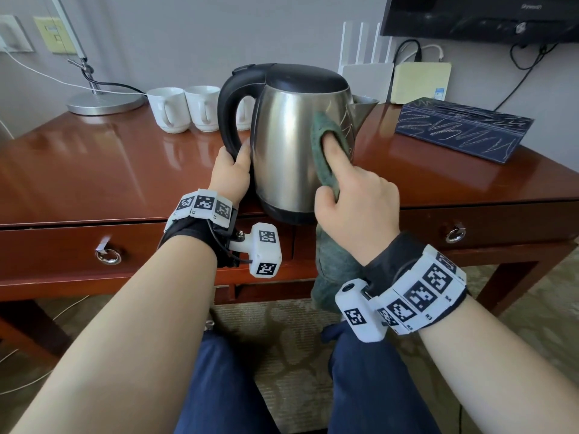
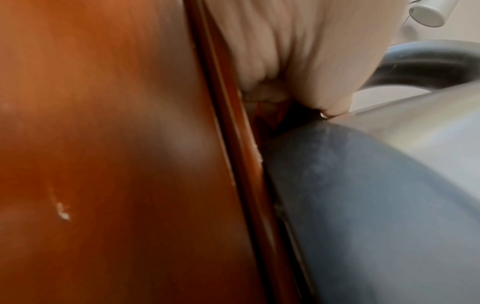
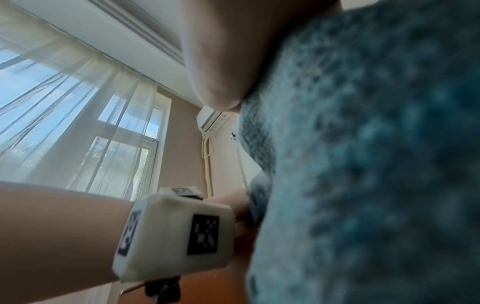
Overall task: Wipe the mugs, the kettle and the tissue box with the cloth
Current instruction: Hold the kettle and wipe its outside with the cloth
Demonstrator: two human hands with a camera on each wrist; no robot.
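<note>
A steel kettle (image 1: 288,145) with a black lid and handle stands at the desk's front edge. My left hand (image 1: 230,173) grips the foot of its black handle (image 1: 230,120). My right hand (image 1: 354,198) holds a green cloth (image 1: 326,151), with the forefinger pressing it onto the kettle's right side; the cloth's tail hangs below the desk edge. White mugs (image 1: 185,109) stand in a row behind the kettle on the left. A dark blue tissue box (image 1: 463,128) lies at the right. The left wrist view shows my left hand (image 2: 298,61) by the kettle base (image 2: 363,205); the right wrist view shows the cloth (image 3: 363,164) close up.
The wooden desk (image 1: 94,170) has drawers with ring pulls (image 1: 108,253). A lamp base (image 1: 105,103) with cables sits at the back left. A white router (image 1: 366,76) and a cream box (image 1: 421,83) stand against the wall. A screen (image 1: 479,17) hangs at the top right.
</note>
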